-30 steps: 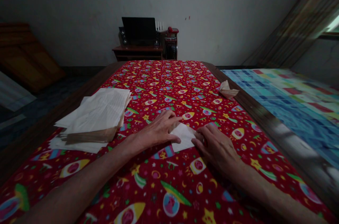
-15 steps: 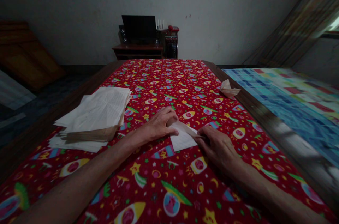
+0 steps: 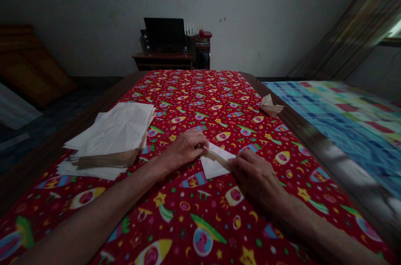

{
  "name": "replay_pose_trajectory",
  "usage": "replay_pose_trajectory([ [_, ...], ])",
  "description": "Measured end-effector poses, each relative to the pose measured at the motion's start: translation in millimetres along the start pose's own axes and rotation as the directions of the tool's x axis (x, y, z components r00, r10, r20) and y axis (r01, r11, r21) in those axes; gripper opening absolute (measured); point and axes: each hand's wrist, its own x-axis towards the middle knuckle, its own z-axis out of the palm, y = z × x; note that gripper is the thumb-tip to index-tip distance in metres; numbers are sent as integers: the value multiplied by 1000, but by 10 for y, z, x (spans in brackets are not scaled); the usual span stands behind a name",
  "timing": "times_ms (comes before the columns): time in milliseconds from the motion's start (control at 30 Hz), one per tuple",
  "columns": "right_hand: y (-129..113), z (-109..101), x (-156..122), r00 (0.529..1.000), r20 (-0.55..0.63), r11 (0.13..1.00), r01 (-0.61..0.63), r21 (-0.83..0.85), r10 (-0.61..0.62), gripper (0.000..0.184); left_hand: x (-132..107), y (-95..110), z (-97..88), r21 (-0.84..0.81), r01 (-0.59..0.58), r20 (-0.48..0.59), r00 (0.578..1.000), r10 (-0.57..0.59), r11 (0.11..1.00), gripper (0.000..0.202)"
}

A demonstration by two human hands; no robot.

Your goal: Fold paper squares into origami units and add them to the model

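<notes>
Both hands on one small piece, white paper (image 3: 216,166), lying on the red printed cloth (image 3: 216,208) over the table (image 3: 300,132), roughly mid-width, between the hands. Left hand (image 3: 189,147): grip closed, thumb and fingers pinching paper at its upper left corner, other fingers curled. Right hand (image 3: 257,172): grip closed too, fingertips pinching the paper's right corner, back of hand up. Darker band runs across paper from one hand to the other, looks like a fold; exact layers too small to tell. Both forearms reach in from the near edge

Left of left hand, well apart from the small paper: loose stack of paper sheets (image 3: 117,133), whitish on top, browner below, edges uneven. Right far side, near table's wooden edge: folded paper piece (image 3: 270,106), standing up partly, touched by neither hand. Beyond the table: dark monitor (image 3: 165,34) on a low stand (image 3: 163,57), red telephone (image 3: 205,34) just right of it. Bed (image 3: 332,110) with checked cover at right
</notes>
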Motion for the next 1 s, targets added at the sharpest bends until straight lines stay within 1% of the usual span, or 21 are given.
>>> replay_pose_trajectory([
  [100,22,8,22,1000,11,999,-21,37,20,22,-6,-27,2,-19,42,-3,999,-42,999,9],
  [167,49,4,43,1000,15,999,-20,35,19,21,-21,-16,-2,7,83,-6,997,-83,996,7],
  [333,170,-41,161,988,88,985,133,-112,-124,17,-116,126,-32,174,124,30,991,-131,977,5],
  [433,243,-56,269,970,132,972,217,-88,-205,18,-170,193,-24,236,161,33,984,-174,958,6],
  [500,266,-47,316,968,118,971,231,-59,-223,21,-180,208,-4,243,195,12,979,-204,950,7],
  [633,258,-5,321,985,55,986,161,33,-162,22,-137,211,48,221,209,3,977,-215,953,7],
  [733,241,23,320,991,71,986,105,127,-114,20,-83,222,75,197,194,26,979,-203,961,9],
  [867,230,49,373,997,75,970,-2,244,-17,17,-37,243,84,181,197,48,977,-209,964,15],
  [933,224,52,394,997,75,963,-29,267,9,12,-38,244,86,180,195,39,978,-205,964,13],
  [1000,217,45,398,998,56,959,-29,283,13,8,-56,236,89,176,180,13,983,-185,968,8],
])
